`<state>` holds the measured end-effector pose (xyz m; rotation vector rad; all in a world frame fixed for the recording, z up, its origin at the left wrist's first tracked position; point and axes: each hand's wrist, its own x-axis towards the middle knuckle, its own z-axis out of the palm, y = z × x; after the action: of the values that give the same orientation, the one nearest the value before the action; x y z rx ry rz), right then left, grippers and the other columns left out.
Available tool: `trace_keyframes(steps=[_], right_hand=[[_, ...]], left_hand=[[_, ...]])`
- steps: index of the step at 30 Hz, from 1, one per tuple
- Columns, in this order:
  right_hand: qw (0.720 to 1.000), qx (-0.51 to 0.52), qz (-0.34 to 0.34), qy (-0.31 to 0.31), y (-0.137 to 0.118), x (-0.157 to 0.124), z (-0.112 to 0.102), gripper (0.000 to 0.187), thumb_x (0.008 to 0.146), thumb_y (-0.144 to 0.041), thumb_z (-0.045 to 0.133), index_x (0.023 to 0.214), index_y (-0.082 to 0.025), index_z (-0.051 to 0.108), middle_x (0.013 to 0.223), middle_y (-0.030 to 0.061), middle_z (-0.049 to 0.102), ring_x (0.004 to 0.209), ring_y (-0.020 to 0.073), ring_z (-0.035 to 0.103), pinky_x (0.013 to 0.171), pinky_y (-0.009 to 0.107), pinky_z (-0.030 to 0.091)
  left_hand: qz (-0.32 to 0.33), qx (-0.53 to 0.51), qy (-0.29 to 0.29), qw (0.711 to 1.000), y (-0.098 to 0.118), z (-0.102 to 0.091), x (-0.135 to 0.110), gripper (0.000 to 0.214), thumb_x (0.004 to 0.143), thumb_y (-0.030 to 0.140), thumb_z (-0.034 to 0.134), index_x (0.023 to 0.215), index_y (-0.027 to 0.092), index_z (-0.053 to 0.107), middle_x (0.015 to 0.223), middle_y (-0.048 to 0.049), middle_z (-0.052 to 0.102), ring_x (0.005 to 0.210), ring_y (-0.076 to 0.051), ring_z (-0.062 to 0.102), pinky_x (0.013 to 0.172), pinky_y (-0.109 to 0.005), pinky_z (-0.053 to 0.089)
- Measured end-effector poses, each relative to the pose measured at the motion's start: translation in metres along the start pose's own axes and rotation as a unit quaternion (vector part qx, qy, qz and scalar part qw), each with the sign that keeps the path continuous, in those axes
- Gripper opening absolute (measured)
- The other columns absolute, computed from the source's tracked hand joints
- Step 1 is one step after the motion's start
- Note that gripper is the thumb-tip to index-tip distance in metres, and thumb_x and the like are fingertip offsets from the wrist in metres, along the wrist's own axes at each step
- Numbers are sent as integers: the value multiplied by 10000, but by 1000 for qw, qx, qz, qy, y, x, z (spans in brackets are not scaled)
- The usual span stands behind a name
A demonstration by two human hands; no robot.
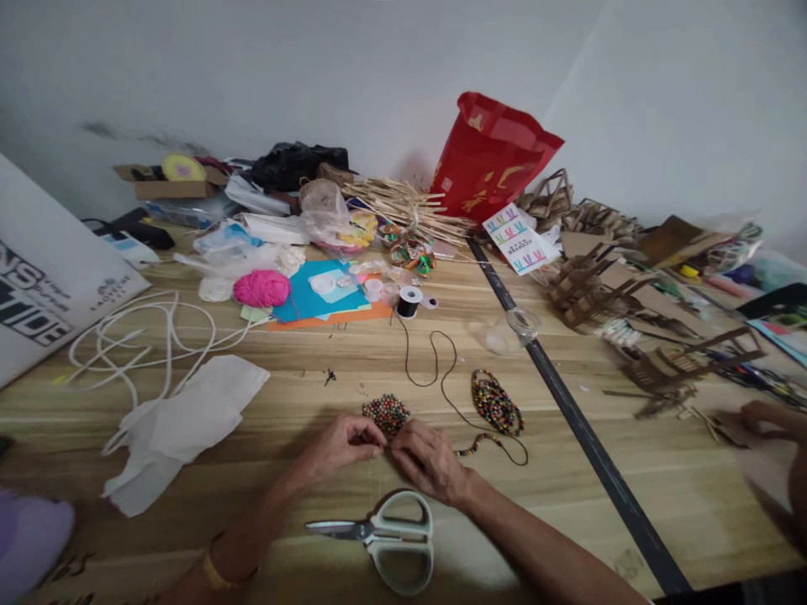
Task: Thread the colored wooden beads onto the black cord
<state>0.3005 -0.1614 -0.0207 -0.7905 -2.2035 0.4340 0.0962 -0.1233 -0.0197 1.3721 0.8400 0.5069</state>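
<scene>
A small patch of woven multicoloured beadwork (pixel 386 413) lies just beyond my fingertips. My left hand (pixel 344 444) is closed in a pinch at its near edge; whatever sits between thumb and finger is too small to make out. Facing it, my right hand (pixel 432 458) has its fingers closed on the near right edge of the beadwork. A faint, thin thread seems to hang below the fingertips. Scissors (pixel 397 533) with pale handles lie just below my hands, blades pointing left. To the right is a coiled strand of colourful beads (pixel 495 402).
Black cord (pixel 445 336) runs from a spool (pixel 409 302). Pink yarn (pixel 261 288), coloured paper (pixel 319 286) and a red bag (pixel 488 160) sit farther back. White cable (pixel 170 336) and white sheet (pixel 182 428) lie left. Another person's hand (pixel 772 418) is at right, near woven miniature chairs (pixel 687 361).
</scene>
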Motion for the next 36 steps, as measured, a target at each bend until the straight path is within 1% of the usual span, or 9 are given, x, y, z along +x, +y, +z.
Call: trace_keyframes(steps=[4,9,14,17,19,24,30,36], right_hand=[[1000,-11,3,-3,0,0,0,99,931,-149,450,907,-158,546,794,72,592,738,163,542,659,267,479],[1000,-15,-3,8,-1,1,-1,92,929,-142,459,914,-157,548,797,72,596,740,159,550,663,260,481],[1000,-14,-3,-2,-2,2,-2,99,932,-146,444,914,-159,540,794,72,592,733,161,544,644,261,479],[1000,-5,8,-8,-2,3,-4,105,934,-143,428,927,-158,532,813,78,588,759,165,546,663,271,486],[1000,-3,9,-6,-2,3,-4,99,932,-141,429,936,-158,526,828,83,590,778,168,547,677,277,489],[1000,-8,-1,6,-2,2,-5,82,926,-134,444,935,-161,521,817,82,603,768,170,544,669,272,486],[1000,-14,5,-2,-1,0,-3,78,934,-155,452,930,-164,530,813,73,607,745,164,546,642,263,472],[1000,-25,-1,-3,-2,1,-3,98,935,-153,439,921,-164,535,796,67,598,734,162,540,641,259,467]], left_hand=[[0,13,-1,1000,0,0,1,151,681,253,683,776,135,683,712,-18,666,690,-150,569,648,-249,428],[-6,21,-5,1000,-2,-1,1,173,682,258,663,795,130,688,738,-34,681,698,-164,580,659,-265,432],[1,37,4,999,-1,-1,0,180,701,261,641,817,134,694,798,-46,695,759,-183,592,712,-282,438],[3,48,6,999,-1,0,0,189,724,280,628,826,137,698,779,-42,693,740,-182,587,689,-278,435],[11,53,7,999,-1,0,0,191,737,292,624,825,141,702,768,-40,690,730,-180,586,677,-274,435],[36,48,14,998,2,0,0,163,732,280,650,795,143,709,820,-52,688,795,-191,602,730,-280,441],[8,20,9,1000,-1,0,-1,138,706,237,661,791,133,688,774,-40,679,738,-173,598,695,-273,438],[-1,-3,11,1000,-1,2,-1,130,692,236,680,764,129,656,720,-20,650,682,-146,569,649,-254,421]])
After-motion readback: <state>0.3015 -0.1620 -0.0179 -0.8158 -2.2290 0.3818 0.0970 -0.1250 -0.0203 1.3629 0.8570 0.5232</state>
